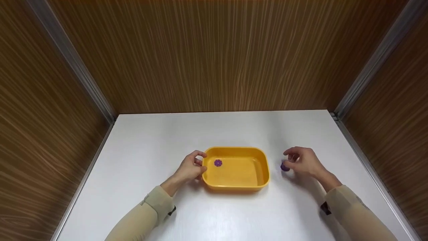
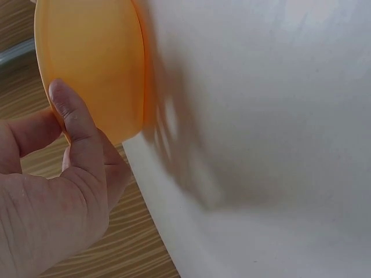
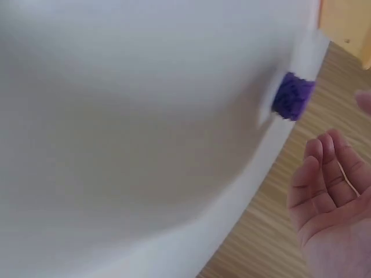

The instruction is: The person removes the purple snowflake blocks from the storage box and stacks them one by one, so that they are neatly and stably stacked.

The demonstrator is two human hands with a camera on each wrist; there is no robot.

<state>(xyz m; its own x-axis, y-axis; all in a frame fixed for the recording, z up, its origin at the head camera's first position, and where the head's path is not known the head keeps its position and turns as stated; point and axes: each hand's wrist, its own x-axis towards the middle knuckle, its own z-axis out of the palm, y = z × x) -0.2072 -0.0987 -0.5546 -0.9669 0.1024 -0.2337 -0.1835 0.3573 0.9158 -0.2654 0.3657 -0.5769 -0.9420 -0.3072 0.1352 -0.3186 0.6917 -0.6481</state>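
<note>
A yellow tray with rounded corners sits on the white table. My left hand pinches its left rim between thumb and fingers; the left wrist view shows the hand against the tray's end wall. Inside, near the left end, lies a purple flower-shaped piece. To the right of the tray, a small dark purple piece is on the table. Just beside it is my right hand. In the right wrist view this purple piece looks bumpy, and the loosely bent fingers are apart from it.
The white table has wood-grain panels behind it and at both sides. Grey metal strips run along the corners and side edges. Both forearms come in from the front in beige sleeves.
</note>
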